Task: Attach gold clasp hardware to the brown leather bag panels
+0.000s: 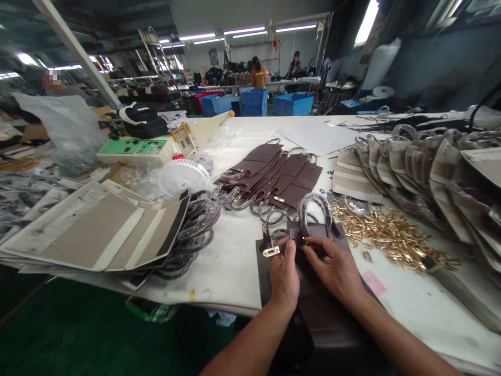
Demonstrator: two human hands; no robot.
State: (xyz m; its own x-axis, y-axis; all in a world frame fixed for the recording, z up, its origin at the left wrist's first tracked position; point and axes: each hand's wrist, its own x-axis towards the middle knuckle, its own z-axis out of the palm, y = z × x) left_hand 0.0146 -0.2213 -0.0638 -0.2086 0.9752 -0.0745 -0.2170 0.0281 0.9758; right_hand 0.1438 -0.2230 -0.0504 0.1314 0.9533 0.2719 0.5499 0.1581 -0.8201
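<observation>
My left hand (284, 275) and my right hand (334, 269) rest on a dark brown leather bag panel (265, 279) at the near edge of the white table (230, 261). Both hands pinch the panel's upper edge, where a brown tab (294, 231) and a plastic-wrapped handle (315, 209) sit. The left thumb presses close to a small pale metal clasp (271, 251). The right fingers curl onto the tab. A heap of small gold metal fittings (385, 232) lies just right of my hands.
Finished brown panels with handles (274, 175) fan out behind. Beige panels (97, 230) stack at left, beige bag parts (430, 162) at right. A white fan (183, 177) and green device (135, 149) stand beyond. Blue crates (254, 102) and other people (258, 73) are far back.
</observation>
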